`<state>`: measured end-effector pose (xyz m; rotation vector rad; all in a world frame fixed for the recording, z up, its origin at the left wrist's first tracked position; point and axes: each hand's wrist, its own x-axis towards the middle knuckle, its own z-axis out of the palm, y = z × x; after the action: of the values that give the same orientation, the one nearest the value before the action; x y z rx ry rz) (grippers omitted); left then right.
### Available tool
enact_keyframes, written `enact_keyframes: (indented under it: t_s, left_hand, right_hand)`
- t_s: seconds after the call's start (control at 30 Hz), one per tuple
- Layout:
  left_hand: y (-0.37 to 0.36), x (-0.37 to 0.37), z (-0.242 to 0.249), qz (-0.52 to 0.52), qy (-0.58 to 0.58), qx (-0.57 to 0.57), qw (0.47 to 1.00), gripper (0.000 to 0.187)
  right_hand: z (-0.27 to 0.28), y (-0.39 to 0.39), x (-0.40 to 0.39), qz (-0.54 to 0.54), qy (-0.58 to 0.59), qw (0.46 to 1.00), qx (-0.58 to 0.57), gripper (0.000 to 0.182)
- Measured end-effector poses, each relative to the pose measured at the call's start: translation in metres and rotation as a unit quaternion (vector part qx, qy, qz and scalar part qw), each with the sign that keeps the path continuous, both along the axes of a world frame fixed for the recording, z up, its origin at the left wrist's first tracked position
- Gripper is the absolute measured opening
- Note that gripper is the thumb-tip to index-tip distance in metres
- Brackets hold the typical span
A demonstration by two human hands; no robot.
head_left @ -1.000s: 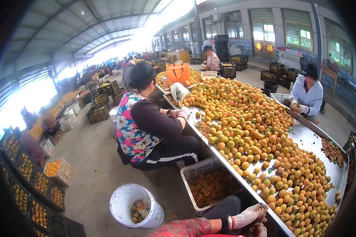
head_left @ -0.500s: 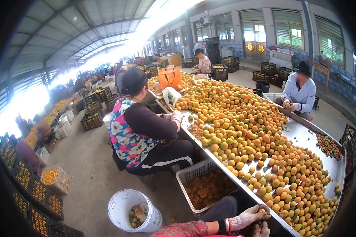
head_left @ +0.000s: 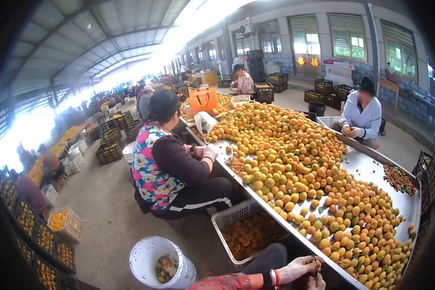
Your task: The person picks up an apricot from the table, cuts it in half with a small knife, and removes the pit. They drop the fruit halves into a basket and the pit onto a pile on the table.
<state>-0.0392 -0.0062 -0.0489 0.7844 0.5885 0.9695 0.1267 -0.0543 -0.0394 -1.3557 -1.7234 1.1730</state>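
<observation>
My left hand [head_left: 298, 268], in a whitish glove with bands at the wrist, reaches in from the bottom beside the metal table's near edge. Its fingers are bent closed around something small and dark that I cannot make out. Just below it, my right hand [head_left: 316, 282] is partly cut off by the frame, its fingers pinched close to the left ones. Beyond both hands, a large heap of apricots [head_left: 295, 159] covers much of the metal table [head_left: 362, 162]. Under the edge, a pale crate [head_left: 218, 227] holds opened apricot halves [head_left: 253, 234].
A white bucket [head_left: 139, 263] with scraps stands on the floor. A co-worker in a floral vest [head_left: 152, 164] sits along the same edge; another in a light jacket [head_left: 362, 116] sits opposite. Pits [head_left: 399, 179] lie at the far right. An orange bag [head_left: 204, 100] stands farther back.
An orange fruit piece seen at my left fingertips before no longer shows. My hands stay close together. The neighbouring co-worker's hands have moved up toward the table edge, and the view has shifted slightly.
</observation>
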Motion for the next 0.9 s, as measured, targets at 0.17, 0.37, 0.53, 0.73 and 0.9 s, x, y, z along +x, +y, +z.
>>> enact_keyframes:
  t_s: [0.17, 0.37, 0.53, 0.73, 0.9]
  left_hand:
    - [0.007, -0.001, -0.007, -0.038, 0.059, 0.041, 0.997, 0.027]
    - [0.004, 0.000, 0.005, -0.061, 0.029, 0.072, 0.995, 0.024]
    - [0.007, 0.001, 0.013, -0.078, 0.004, 0.063, 0.995, 0.027]
    - [0.008, 0.002, 0.006, -0.052, -0.039, 0.079, 0.995, 0.036]
    - [0.009, -0.005, 0.003, 0.008, -0.055, -0.016, 0.998, 0.037]
  right_hand:
    - [0.017, -0.005, -0.004, -0.010, 0.180, 0.977, -0.118, 0.034]
    - [0.020, -0.009, -0.005, -0.030, 0.236, 0.960, -0.150, 0.024]
    - [0.016, -0.008, -0.002, -0.010, 0.258, 0.951, -0.171, 0.024]
    - [0.041, -0.010, -0.016, -0.074, 0.282, 0.942, -0.164, 0.014]
    - [0.042, 0.001, -0.003, -0.047, 0.090, 0.993, 0.058, 0.009]
